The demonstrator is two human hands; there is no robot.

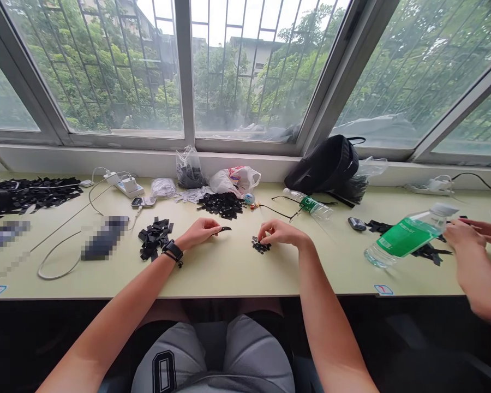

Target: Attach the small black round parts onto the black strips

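My left hand (198, 232) is closed in a pinch on a small flat black piece (225, 228) held just above the pale green table (229, 273). My right hand (280, 232) has its fingers curled down onto a little heap of black rings (261, 246); whether it grips one I cannot make out. A pile of black flat pieces (154, 236) lies left of my left wrist, which wears a black watch. Another pile of black pieces (221, 204) sits farther back in the middle.
A co-worker's hands (474, 234) work at the right beside a tilted green-labelled water bottle (407, 237). A second bottle (311, 204), a black bag (325, 164), plastic bags (233, 180), a power strip (125, 184) with cables and a large black heap (28, 192) line the back.
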